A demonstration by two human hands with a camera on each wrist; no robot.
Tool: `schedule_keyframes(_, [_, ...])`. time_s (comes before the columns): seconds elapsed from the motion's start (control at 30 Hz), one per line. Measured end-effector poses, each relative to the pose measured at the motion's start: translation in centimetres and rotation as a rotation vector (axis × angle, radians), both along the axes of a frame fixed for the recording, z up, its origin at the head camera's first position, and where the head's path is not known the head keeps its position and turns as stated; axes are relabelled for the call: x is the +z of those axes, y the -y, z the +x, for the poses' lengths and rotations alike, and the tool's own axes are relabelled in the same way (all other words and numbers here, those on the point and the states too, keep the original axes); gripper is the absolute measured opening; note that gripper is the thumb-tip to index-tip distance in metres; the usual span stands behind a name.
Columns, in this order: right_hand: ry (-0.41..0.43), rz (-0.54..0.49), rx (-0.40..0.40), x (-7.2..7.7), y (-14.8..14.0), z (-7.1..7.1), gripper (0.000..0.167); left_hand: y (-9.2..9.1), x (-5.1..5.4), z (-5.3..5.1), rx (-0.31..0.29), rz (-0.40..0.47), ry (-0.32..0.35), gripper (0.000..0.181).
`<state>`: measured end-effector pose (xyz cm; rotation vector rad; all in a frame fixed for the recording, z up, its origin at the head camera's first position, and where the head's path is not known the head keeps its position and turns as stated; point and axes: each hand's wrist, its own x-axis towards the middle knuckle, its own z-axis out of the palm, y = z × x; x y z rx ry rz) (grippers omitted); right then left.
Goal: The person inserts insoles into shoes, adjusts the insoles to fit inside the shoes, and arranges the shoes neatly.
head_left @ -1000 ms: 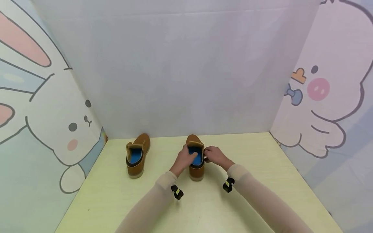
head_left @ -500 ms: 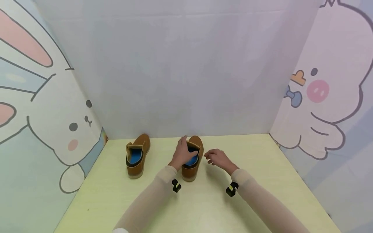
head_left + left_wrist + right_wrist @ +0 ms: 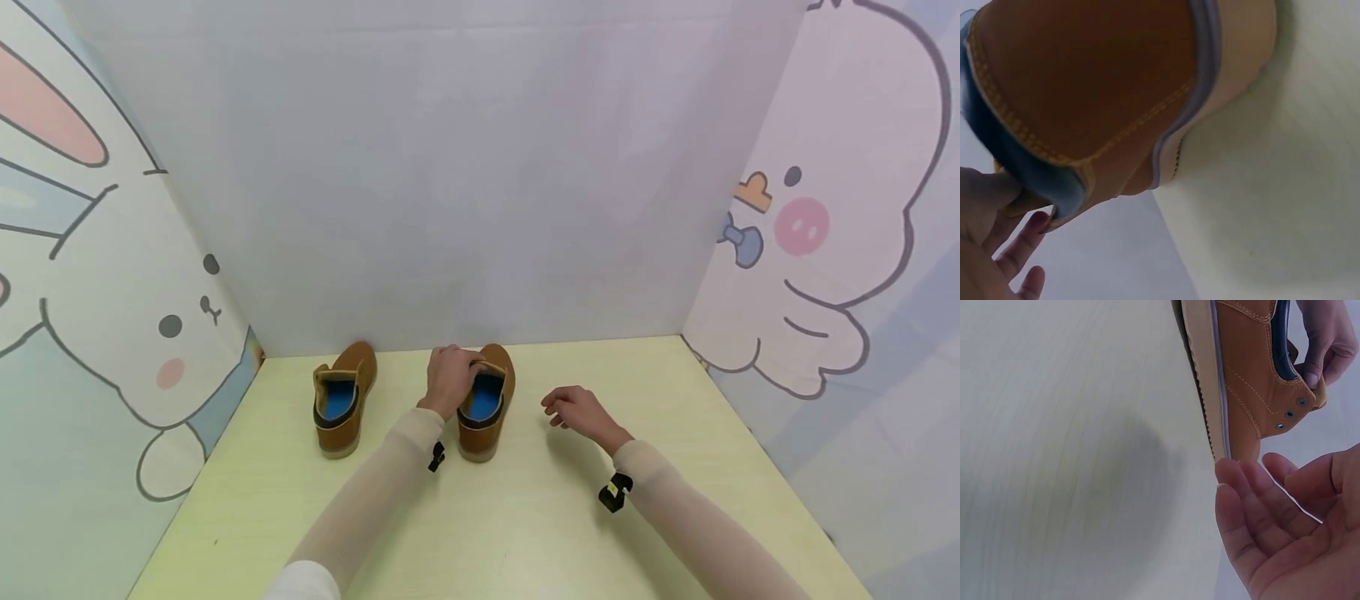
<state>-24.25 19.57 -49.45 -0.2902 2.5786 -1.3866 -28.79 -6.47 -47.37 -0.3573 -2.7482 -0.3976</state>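
Two brown shoes with blue insoles stand on the table, toes toward the back wall. At the front of the middle shoe's opening, my left hand pinches the tongue, thumb on the inner side. Bare eyelets run along this shoe's side in the right wrist view. To the right, my right hand hovers apart from the shoe, fingers loosely curled with nothing in them. The other shoe stands untouched at the left, its tongue raised.
A pale yellow table carries both shoes. Behind it rises a plain grey-white wall, close to the toes. Side panels bear a cartoon rabbit and a cartoon chick.
My left hand has shifted from the shoe's left side to its tongue. The right hand has drawn away to the right. The middle shoe has moved slightly left, with its toe turned rightward.
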Motion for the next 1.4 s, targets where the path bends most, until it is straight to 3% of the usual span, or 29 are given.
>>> schedule_keyframes(0.2, [-0.012,0.003,-0.009,-0.2,-0.2,-0.2,0.030,0.2,-0.4,0.0,0.007,0.122,-0.032,0.017])
schedule_keyframes(0.47, [0.014,-0.008,-0.018,-0.7,-0.2,-0.1,0.029,-0.3,-0.4,0.0,0.031,0.181,0.074,0.024])
schedule_keyframes(0.53, [0.009,-0.009,-0.024,-0.8,-0.4,-0.1,0.028,-0.9,-0.4,0.4,0.060,0.196,0.130,0.043])
schedule_keyframes(0.67, [0.002,-0.017,-0.025,-0.8,-0.7,0.1,0.028,-2.4,0.0,1.8,0.143,0.294,0.276,0.103])
schedule_keyframes(0.8, [-0.005,-0.019,-0.019,-0.8,-0.7,0.1,0.028,-3.3,0.2,3.2,0.215,0.361,0.378,0.131])
schedule_keyframes(0.97, [-0.006,-0.007,-0.013,-0.9,-0.7,0.1,0.027,-3.4,0.2,4.5,0.266,0.350,0.460,0.138])
schedule_keyframes(1.1, [-0.011,-0.005,-0.031,-1.0,-0.9,0.1,0.025,-3.7,0.3,4.4,0.235,0.387,0.496,0.131])
schedule_keyframes(1.2, [-0.013,-0.015,-0.027,-1.2,-0.9,0.1,0.025,-4.0,0.1,4.3,0.203,0.377,0.506,0.119])
schedule_keyframes(1.4, [-0.036,0.001,0.000,-1.4,-0.9,0.2,0.025,-4.0,-0.2,4.5,0.227,0.299,0.479,0.111])
